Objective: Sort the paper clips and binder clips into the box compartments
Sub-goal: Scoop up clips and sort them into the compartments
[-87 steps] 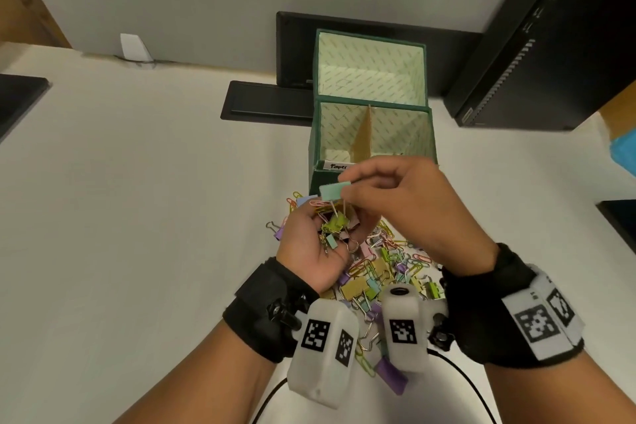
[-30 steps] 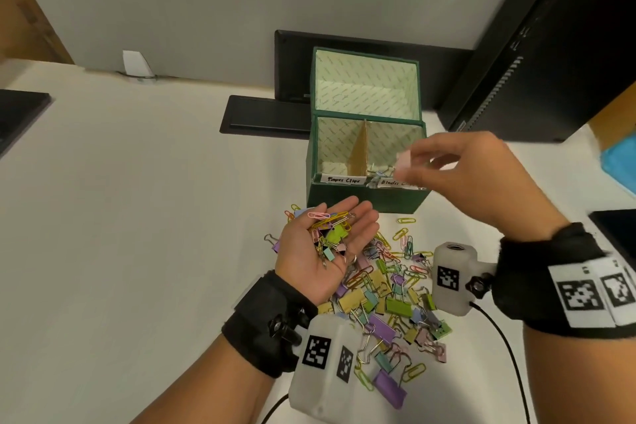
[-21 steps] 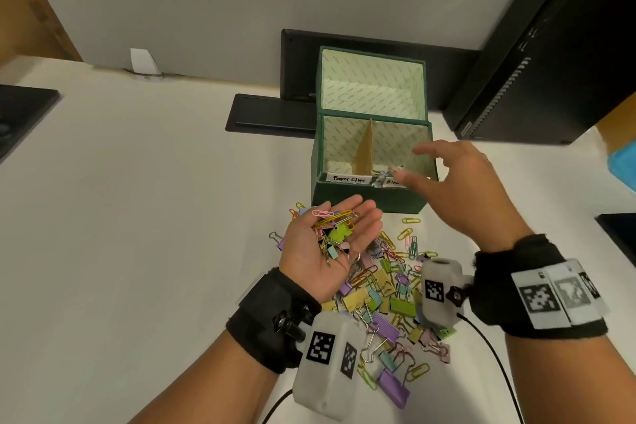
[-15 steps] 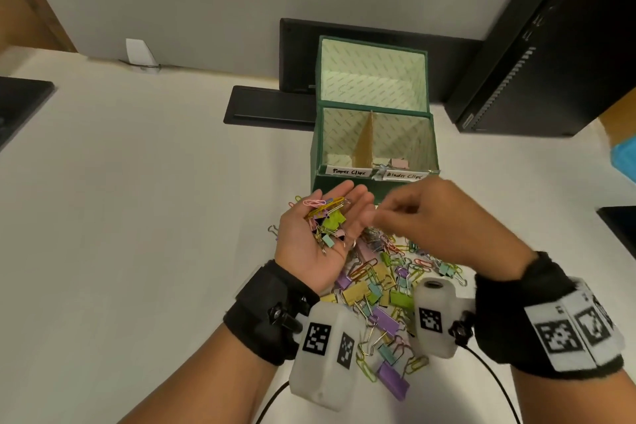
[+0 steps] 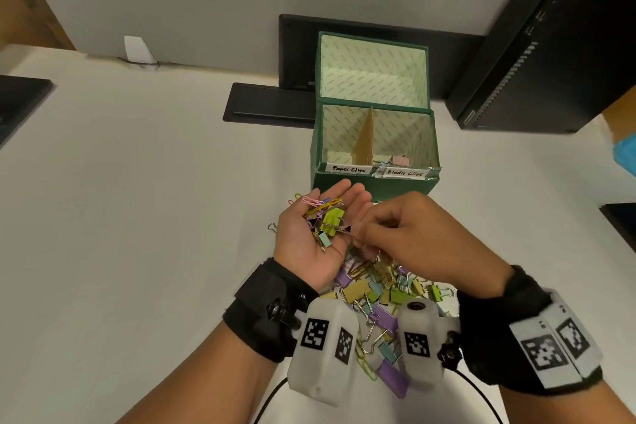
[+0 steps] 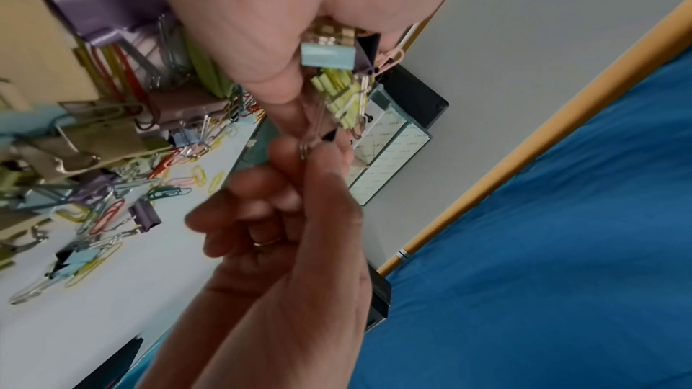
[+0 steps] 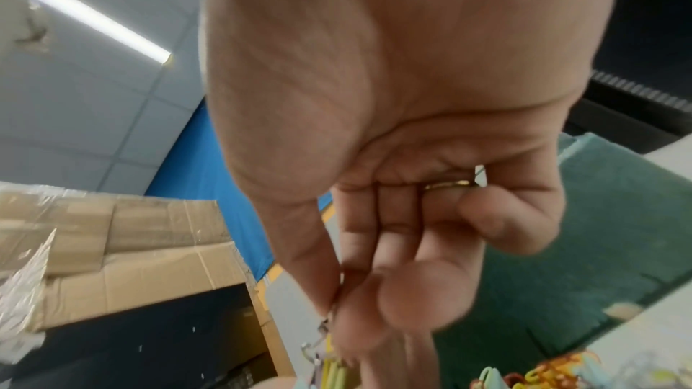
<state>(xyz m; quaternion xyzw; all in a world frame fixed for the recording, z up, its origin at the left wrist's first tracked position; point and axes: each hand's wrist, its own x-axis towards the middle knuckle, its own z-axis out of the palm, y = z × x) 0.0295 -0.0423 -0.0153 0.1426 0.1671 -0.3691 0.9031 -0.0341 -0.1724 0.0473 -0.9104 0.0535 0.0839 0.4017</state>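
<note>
My left hand (image 5: 318,213) lies palm up in front of the green box (image 5: 375,184) and carries a small heap of paper clips and binder clips, among them a lime binder clip (image 5: 333,220) (image 6: 340,90) and a light blue one (image 6: 327,53). My right hand (image 5: 361,234) (image 6: 314,150) (image 7: 333,309) reaches over that palm, with thumb and forefinger pinching the wire handle (image 6: 307,147) of a binder clip in the heap. The box has two compartments, labelled Paper Clips (image 5: 348,169) and Binder Clips (image 5: 404,173). A pink binder clip (image 5: 400,160) lies in the right one.
A pile of mixed coloured clips (image 5: 378,289) covers the table under and behind my hands. The box lid (image 5: 373,69) stands upright behind the compartments. A black monitor base (image 5: 268,103) sits left of the box and a black computer case (image 5: 550,45) to the right.
My right hand dropped a pink binder clip into the right compartment, came back to the left palm and now pinches a clip handle there. The left hand has stayed put.
</note>
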